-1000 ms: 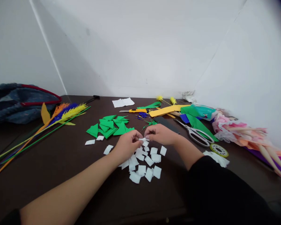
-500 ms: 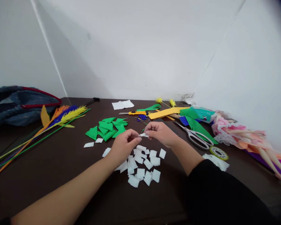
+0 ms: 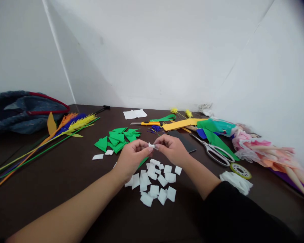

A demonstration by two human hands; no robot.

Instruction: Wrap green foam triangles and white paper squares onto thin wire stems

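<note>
Between my two hands, above the table, is a small twisted piece of white paper [image 3: 151,145]. My left hand [image 3: 133,155] pinches its left end between thumb and fingers. At the other end, the fingertips of my right hand [image 3: 170,146] are closed on the same piece. Below them lie several small white paper squares [image 3: 154,190], loosely scattered and partly overlapping. A heap of green paper pieces [image 3: 116,137] rests just beyond my left hand, with two white squares [image 3: 98,156] near it. A green strip [image 3: 143,162] shows partly under my left hand.
On the left are feathery orange, blue and yellow stems [image 3: 73,125] and a denim bag [image 3: 27,111]. A yellow utility knife [image 3: 149,123] lies at the back. Scissors [image 3: 218,152], a tape roll [image 3: 240,170], crumpled white paper [image 3: 236,181] and dolls [image 3: 266,145] are at the right.
Both hands stay close together, and the white paper between them looks more twisted, with its end pointing up. The view has shifted slightly, uncovering a dark flat object behind my right hand.
</note>
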